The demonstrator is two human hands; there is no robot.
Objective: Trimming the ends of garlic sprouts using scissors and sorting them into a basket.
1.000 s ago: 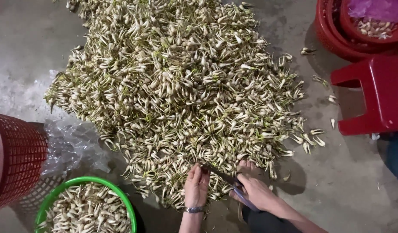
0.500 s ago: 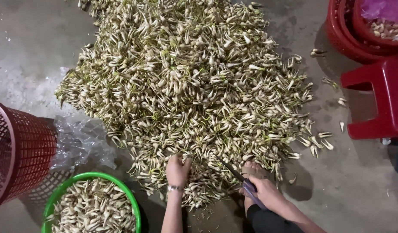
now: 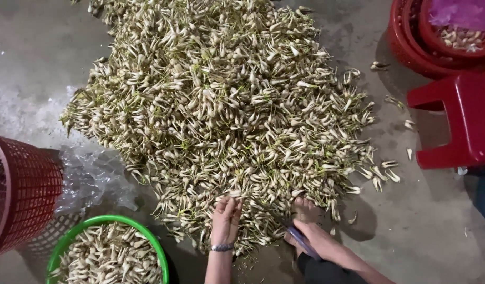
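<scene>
Hundreds of small white bulbs with thin green shoots lie in one broad heap on a grey concrete floor. Right of the heap stand a red plastic stool and stacked red basins. At the heap's near left are a red mesh basket, crumpled clear plastic and a green bowl filled with bulbs. At the heap's near edge, the left hand rests flat, fingers spread loosely, gripping nothing. The right hand, just beside, has its grip closed around a small knife with a purple handle. With both hands this close, the blade could nick the left fingers, or loose bulbs could roll away.
</scene>
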